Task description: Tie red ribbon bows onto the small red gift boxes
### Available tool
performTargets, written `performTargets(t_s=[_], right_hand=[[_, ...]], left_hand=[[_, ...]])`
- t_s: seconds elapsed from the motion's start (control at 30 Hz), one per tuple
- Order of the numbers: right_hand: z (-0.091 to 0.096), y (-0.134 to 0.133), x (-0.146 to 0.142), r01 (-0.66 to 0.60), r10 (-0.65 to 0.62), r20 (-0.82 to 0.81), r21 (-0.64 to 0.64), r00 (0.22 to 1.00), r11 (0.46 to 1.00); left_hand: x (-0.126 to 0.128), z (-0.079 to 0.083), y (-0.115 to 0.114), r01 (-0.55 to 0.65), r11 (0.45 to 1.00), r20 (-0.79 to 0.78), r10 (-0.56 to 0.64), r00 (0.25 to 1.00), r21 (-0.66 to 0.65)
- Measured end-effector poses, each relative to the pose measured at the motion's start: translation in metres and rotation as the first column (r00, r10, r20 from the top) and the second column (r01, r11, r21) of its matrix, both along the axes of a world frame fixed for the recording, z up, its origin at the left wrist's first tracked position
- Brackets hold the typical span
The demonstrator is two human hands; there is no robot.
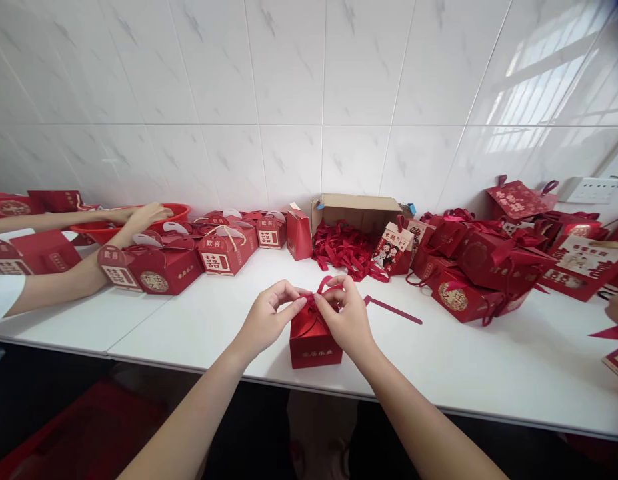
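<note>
Hands, left (pixel 265 319) and right (pixel 345 317), meet over a red box (pixel 315 341) at the counter (pixel 489 360) edge, fingers pinched on ribbon (pixel 323 288) loops atop it, apparently for tying, spare ribbons (pixel 346 247) lying beyond them.

I am at a gift-packing workroom, a plain makeshift one: a long white tabletop (pixel 489 373) runs along a wall of white tiles (pixel 289 80). Finished red gift boxes (pixel 163 267) pile up at ten o'clock, and a cardboard carton (pixel 361 210) spilling red ribbons (pixel 343 247) sits at twelve.
</note>
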State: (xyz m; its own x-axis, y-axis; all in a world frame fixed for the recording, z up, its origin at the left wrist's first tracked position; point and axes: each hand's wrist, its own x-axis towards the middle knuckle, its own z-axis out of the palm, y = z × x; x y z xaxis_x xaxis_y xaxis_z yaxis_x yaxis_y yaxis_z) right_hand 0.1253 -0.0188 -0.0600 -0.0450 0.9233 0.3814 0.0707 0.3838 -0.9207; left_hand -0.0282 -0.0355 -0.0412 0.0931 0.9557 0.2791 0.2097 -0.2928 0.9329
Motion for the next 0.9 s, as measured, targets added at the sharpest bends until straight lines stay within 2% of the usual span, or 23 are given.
performTargets(t_s=[0.17, 0.3, 0.47, 0.6, 0.77, 0.9], right_hand=[[0.000, 0.000, 0.001, -0.014, 0.007, 0.103, 0.068, 0.995, 0.998], [0.001, -0.003, 0.007, -0.045, 0.018, 0.218, 0.120, 0.976, 0.992], [-0.002, -0.003, 0.012, -0.017, -0.089, 0.405, 0.252, 0.910, 0.968], [-0.005, 0.001, 0.012, 0.010, -0.150, 0.439, 0.305, 0.886, 0.952], [-0.008, 0.002, 0.011, -0.018, -0.177, 0.495, 0.363, 0.851, 0.931], [-0.007, -0.001, 0.011, 0.004, -0.193, 0.532, 0.336, 0.824, 0.942]], left_hand=[[0.005, -0.003, -0.001, -0.056, 0.992, -0.127, 0.071, 0.989, 0.114], [0.009, -0.004, -0.001, -0.113, 0.981, -0.151, 0.137, 0.979, 0.159], [0.012, -0.007, -0.001, -0.149, 0.966, -0.188, 0.190, 0.964, 0.212], [0.013, -0.009, -0.001, -0.147, 0.958, -0.175, 0.193, 0.965, 0.245], [0.014, -0.007, 0.001, -0.144, 0.960, -0.155, 0.184, 0.971, 0.239], [0.014, -0.006, 0.003, -0.150, 0.960, -0.173, 0.193, 0.966, 0.236]])
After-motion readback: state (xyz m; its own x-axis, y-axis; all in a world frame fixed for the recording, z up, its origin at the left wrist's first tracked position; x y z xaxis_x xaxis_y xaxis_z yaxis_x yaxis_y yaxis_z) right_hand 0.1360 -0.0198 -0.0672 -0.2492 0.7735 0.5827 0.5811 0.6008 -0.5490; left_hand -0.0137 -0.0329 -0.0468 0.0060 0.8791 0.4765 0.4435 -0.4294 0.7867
